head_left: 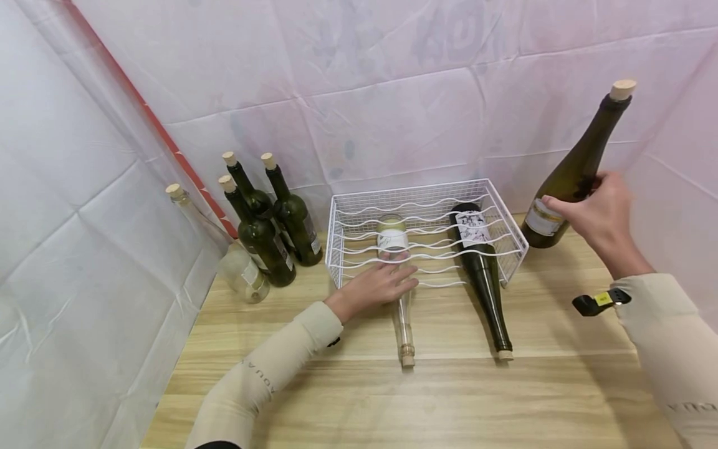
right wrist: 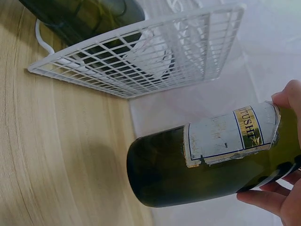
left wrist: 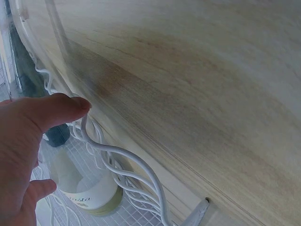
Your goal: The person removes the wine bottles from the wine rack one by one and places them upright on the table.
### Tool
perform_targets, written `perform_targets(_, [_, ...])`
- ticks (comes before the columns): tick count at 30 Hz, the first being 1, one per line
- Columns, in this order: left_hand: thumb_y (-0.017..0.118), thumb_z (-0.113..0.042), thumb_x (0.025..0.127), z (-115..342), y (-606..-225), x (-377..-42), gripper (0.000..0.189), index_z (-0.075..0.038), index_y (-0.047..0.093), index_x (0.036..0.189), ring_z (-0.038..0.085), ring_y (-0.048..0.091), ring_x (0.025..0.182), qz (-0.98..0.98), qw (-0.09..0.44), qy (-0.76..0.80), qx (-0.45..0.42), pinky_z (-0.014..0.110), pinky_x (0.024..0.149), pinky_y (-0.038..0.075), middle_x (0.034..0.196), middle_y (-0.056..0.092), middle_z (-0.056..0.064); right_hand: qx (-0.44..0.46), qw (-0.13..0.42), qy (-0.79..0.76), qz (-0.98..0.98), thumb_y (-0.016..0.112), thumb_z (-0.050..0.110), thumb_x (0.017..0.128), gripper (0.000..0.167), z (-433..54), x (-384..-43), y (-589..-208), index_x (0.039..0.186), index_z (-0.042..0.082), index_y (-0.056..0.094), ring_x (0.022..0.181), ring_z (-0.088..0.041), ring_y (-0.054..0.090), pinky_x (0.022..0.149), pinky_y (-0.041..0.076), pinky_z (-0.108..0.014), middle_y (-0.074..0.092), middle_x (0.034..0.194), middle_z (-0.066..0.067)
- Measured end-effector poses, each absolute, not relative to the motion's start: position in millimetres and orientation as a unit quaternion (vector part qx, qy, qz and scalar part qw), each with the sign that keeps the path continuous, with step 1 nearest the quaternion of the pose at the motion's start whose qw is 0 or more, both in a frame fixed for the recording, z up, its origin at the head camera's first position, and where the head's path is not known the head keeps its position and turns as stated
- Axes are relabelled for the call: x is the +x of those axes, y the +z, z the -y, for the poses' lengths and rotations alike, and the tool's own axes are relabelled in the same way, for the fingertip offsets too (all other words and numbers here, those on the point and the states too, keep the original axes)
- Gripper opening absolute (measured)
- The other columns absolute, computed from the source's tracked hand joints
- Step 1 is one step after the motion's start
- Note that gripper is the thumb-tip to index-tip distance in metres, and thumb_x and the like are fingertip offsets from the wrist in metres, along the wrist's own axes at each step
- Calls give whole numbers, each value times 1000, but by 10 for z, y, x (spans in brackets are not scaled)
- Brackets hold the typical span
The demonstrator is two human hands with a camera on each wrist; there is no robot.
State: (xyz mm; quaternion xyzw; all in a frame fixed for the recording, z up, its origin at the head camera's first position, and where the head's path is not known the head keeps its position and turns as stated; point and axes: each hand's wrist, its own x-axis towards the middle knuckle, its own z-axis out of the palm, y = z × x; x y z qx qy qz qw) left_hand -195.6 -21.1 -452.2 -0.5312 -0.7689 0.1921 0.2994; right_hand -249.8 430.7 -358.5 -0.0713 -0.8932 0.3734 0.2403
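Note:
My right hand (head_left: 606,209) grips a dark green corked wine bottle (head_left: 572,165) around its body, tilted with the neck up and to the right. That bottle's base is beside the rack's right end; its white label with a gold band shows in the right wrist view. My left hand (head_left: 378,284) rests over a clear corked bottle (head_left: 406,333), fingers fairly straight near the front wires. This clear bottle lies in the white wire rack (head_left: 367,190), neck toward me. To its right in the rack lies another dark green bottle (head_left: 487,280), neck also forward.
Several corked bottles stand left of the rack: dark green ones (head_left: 260,240) grouped together and a clear one (head_left: 238,274) beside them. White sheeting (head_left: 392,125) hangs behind and at the sides of the wooden table (head_left: 449,405). A red strip (head_left: 162,128) runs down the left corner.

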Motion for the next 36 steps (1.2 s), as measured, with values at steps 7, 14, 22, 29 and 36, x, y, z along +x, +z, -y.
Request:
perform_targets(7, [55,-3,101,166,-4548,-1965,41,-22,60,137,25,58,140,774,298,190,-526,37,112,53,146,62,3,-85,241,368,894,88,41,78,61,-4324,-2603,-3686,116,6,56,75,9,42,67,37,-17,59,103,-8])
perform_targets(14, [64,-7,96,129,-4555,-1951,41,-25,62,133,29,55,142,782,290,187,-518,42,116,50,146,61,2,-98,233,366,895,87,46,78,72,-4349,-2700,-3759,124,0,56,75,10,41,68,36,-17,60,106,-10])
perform_targets(22, [62,-9,98,100,-4570,-1915,38,-30,64,130,31,55,141,781,307,226,-494,46,104,57,146,62,2,-101,240,371,891,89,47,76,55,-4340,-2804,-3783,106,13,58,70,9,43,66,37,-19,54,85,11])
perform_targets(29, [63,-12,98,95,-4560,-1886,29,-30,65,121,33,55,139,786,308,229,-485,49,103,55,146,62,3,-97,227,367,897,87,51,77,63,-4351,-2895,-3815,111,6,59,71,6,43,65,37,-19,59,92,-2])
perform_targets(36, [61,-11,100,89,-4563,-1883,22,-26,68,114,33,58,135,782,312,224,-491,50,104,55,142,64,5,-106,212,374,897,85,49,79,70,-4426,-2916,-3874,121,2,56,74,5,43,67,37,-19,58,98,-5])
